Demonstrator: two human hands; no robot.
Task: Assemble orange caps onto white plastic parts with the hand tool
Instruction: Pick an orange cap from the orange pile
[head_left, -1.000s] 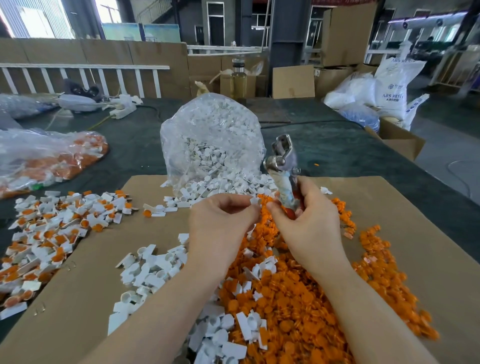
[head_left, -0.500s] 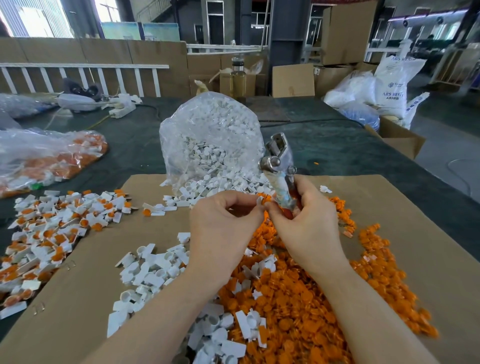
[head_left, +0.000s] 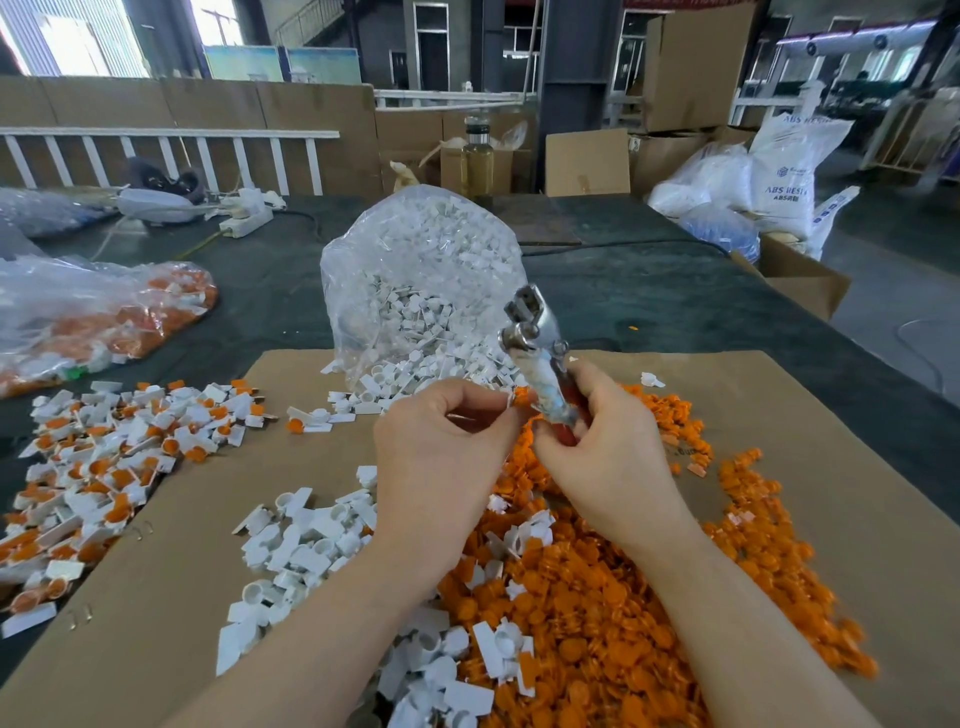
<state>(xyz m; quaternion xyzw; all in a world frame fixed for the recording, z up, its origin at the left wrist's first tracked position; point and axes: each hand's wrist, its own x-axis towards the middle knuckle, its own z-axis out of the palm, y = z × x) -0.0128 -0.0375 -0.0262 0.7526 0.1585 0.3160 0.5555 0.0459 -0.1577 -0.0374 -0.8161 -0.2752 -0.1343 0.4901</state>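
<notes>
My right hand (head_left: 610, 447) grips the hand tool (head_left: 540, 358), a metal plier-like press with red handles, its head pointing up and away. My left hand (head_left: 441, 447) pinches a small white plastic part (head_left: 511, 402) at its fingertips, right beside the tool's handle and an orange cap (head_left: 524, 397). Both hands hover above a big heap of loose orange caps (head_left: 597, 597) on the cardboard sheet (head_left: 831, 519). Loose white parts (head_left: 306, 545) lie to the lower left of my hands.
A clear bag of white parts (head_left: 421, 291) stands open just behind my hands. Assembled white-and-orange pieces (head_left: 114, 457) are piled at the left, with another bag (head_left: 93, 312) behind them. Boxes and sacks (head_left: 779, 171) sit at the far right, off the dark table (head_left: 675, 301).
Both hands have lifted slightly and drawn together, bringing the white part at my left fingertips up against the tool's handle. The tool stays in my right hand.
</notes>
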